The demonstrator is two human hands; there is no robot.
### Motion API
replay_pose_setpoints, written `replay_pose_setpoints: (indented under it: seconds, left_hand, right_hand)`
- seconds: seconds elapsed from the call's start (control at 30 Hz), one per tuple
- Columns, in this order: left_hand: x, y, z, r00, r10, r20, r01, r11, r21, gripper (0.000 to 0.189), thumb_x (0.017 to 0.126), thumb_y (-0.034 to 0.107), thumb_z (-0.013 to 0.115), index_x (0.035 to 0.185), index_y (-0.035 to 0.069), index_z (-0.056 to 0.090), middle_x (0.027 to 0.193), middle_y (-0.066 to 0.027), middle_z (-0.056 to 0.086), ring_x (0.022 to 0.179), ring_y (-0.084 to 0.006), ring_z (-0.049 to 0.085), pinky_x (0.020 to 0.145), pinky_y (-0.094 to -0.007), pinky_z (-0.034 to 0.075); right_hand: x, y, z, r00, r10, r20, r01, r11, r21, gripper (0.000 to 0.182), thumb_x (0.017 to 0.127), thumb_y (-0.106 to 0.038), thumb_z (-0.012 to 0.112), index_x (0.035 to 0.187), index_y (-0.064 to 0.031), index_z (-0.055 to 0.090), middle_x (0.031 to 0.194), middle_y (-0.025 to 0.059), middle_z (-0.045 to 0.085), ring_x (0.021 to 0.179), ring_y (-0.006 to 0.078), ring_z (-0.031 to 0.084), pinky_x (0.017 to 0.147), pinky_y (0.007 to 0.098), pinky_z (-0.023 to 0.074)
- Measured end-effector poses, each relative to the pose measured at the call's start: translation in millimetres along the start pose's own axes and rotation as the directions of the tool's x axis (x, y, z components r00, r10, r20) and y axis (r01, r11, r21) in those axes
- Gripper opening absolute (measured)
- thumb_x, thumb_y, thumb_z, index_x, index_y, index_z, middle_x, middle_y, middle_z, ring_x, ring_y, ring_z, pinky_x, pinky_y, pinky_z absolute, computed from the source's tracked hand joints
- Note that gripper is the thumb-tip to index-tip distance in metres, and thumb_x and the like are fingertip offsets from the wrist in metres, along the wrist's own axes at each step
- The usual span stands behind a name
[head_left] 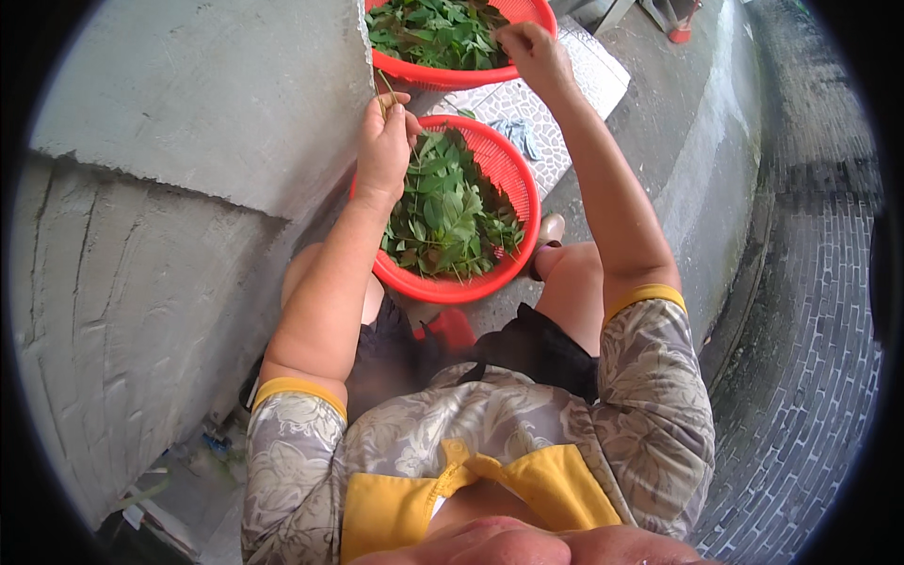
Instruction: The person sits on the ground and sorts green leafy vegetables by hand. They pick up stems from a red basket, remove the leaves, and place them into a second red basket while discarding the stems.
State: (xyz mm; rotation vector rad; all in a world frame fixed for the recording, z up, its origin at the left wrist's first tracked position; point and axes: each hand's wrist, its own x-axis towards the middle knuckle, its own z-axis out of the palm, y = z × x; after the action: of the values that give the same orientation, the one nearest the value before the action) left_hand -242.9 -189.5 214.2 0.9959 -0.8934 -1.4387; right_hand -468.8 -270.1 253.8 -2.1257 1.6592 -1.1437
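Note:
Thin green-brown stems (385, 95) stick up from my left hand (383, 145), which pinches them between thumb and fingers. This hand is above the left rim of the near red plastic basket (519, 159). Inside that basket lies a heap of green leafy sprigs (452, 205). My right hand (538, 58) reaches to the right side of the far red plastic basket (540, 20), its fingertips drawn together at the edge of the green leaves (438, 32) there. Whether those fingertips hold a leaf is hidden.
A rough concrete slab (212, 92) stands close on the left. Under the baskets is a white mosaic-patterned tile slab (586, 70) with a crumpled pale-blue item (519, 134). A red object (452, 328) sits between my legs. A brick surface (812, 304) curves along the right.

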Motion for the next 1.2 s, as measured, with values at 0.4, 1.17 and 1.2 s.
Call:
replay_pose_setpoints:
  seconds: [0.4,1.17,1.2]
  left_hand:
    - [-16,-11,29,0.955,-0.253,0.153,0.241,0.966,0.091,0.007,0.092,0.014,0.043,0.091,0.011,0.049,0.070,0.0036,0.049,0.051,-0.0026,0.043,0.043,-0.0161,0.032]
    - [-8,-22,35,0.922,-0.319,0.220,0.296,0.946,0.130,0.010,0.081,0.018,0.067,0.079,0.010,0.060,0.057,0.0100,0.046,0.042,0.0015,0.032,0.038,-0.0159,0.021]
    - [-8,-25,34,0.927,-0.306,0.218,0.282,0.950,0.134,0.011,0.081,0.018,0.067,0.077,0.010,0.060,0.056,0.0100,0.046,0.042,0.0015,0.032,0.038,-0.0160,0.021]
  right_hand:
    - [-227,91,57,0.511,0.452,0.731,-0.042,0.863,-0.504,0.027,0.077,-0.027,0.053,0.087,-0.0074,0.068,0.082,0.0165,0.064,0.079,0.0315,0.062,0.075,0.0388,0.0487]
    - [-134,-30,7,0.879,0.109,0.465,-0.353,0.803,0.480,0.046,0.080,0.002,0.059,0.122,-0.0086,0.045,0.070,-0.0016,0.046,0.064,0.0078,0.049,0.057,0.0235,0.0428]
    - [-133,-31,6,0.881,0.105,0.462,-0.315,0.859,0.404,0.044,0.080,0.002,0.060,0.121,-0.0083,0.046,0.070,-0.0018,0.046,0.064,0.0080,0.048,0.057,0.0237,0.0427]
